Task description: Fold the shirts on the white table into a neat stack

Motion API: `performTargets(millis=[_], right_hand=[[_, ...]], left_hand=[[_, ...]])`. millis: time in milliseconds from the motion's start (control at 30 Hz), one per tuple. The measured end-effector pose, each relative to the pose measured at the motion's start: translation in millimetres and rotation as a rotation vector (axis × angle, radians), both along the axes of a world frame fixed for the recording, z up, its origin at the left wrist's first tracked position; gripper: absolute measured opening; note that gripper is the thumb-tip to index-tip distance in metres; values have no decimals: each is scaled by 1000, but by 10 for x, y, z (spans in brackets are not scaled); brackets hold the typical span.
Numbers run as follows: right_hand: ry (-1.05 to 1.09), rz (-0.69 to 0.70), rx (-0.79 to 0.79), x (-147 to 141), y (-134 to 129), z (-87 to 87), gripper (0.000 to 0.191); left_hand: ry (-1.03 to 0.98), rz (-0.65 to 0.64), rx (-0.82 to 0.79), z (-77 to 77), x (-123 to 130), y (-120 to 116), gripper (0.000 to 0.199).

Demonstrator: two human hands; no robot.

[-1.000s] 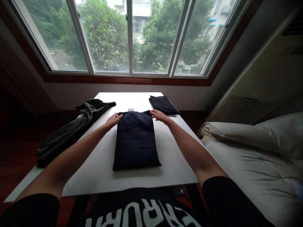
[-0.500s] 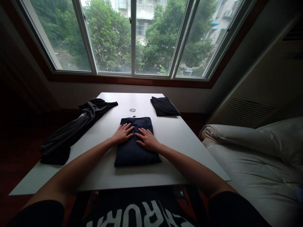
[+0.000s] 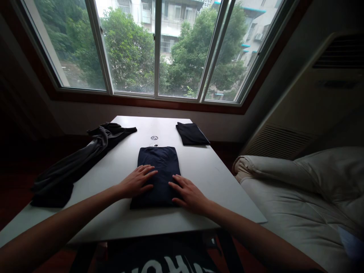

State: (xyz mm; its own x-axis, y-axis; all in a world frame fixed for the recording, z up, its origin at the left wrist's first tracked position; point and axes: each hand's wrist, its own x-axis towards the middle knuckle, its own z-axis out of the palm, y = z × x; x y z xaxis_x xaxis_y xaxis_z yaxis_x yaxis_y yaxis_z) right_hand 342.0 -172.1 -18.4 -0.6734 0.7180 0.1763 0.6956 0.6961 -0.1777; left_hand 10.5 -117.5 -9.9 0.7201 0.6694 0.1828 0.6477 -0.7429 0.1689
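A folded navy blue garment (image 3: 159, 161) lies flat on the white table (image 3: 216, 189) in front of me. My left hand (image 3: 138, 181) is over its left side, palm down with the fingers stretched out. At the garment's right edge is my right hand (image 3: 189, 192), its fingers spread and pointing inward. Both hands are at the cloth with nothing gripped; whether they press on it or hover just above, I cannot tell.
A crumpled dark grey and black garment (image 3: 85, 155) hangs over the table's left edge. Another folded black garment (image 3: 192, 134) rests at the far right corner. A pale sofa (image 3: 273, 189) stands to the right, and a window (image 3: 156, 49) is beyond the table.
My hands have moved apart and back toward me, from the garment's middle to its left and right sides. The camera view has tilted up slightly.
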Motion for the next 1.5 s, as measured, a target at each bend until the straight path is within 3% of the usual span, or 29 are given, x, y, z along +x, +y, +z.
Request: performTargets(millis=[100, 233, 400, 567, 633, 733, 833, 933, 1100, 1300, 1500], right_hand=[[-32, 60, -88, 184, -172, 41, 71], [-18, 138, -132, 290, -207, 68, 77], [29, 113, 23, 163, -164, 1, 50], [22, 55, 45, 5, -171, 21, 74], [-10, 26, 93, -53, -157, 5, 71], [-28, 1, 179, -108, -82, -59, 51], [46, 5, 207, -86, 13, -89, 35], [173, -4, 221, -11, 70, -13, 33], [513, 36, 270, 73, 110, 400, 29], [816, -13, 248, 154, 96, 1255, 18], [1024, -134, 401, 307, 76, 2050, 19]], left_hand=[[66, -215, -47, 85, -169, -452, 78], [91, -268, -46, 118, -348, -685, 82], [10, -256, 54, 72, -343, -649, 72], [-54, -90, 9, 49, -164, -624, 82], [-47, -45, 49, 19, -106, -597, 75], [-47, -39, 144, 8, -91, -524, 50], [-143, -20, 193, 115, -159, -423, 30], [-292, -46, 156, 310, -247, -316, 23], [-490, -26, 36, 674, -273, -206, 19], [-819, -66, -98, 1280, -117, -270, 22], [-1144, -29, 33, 1942, 230, -377, 16]])
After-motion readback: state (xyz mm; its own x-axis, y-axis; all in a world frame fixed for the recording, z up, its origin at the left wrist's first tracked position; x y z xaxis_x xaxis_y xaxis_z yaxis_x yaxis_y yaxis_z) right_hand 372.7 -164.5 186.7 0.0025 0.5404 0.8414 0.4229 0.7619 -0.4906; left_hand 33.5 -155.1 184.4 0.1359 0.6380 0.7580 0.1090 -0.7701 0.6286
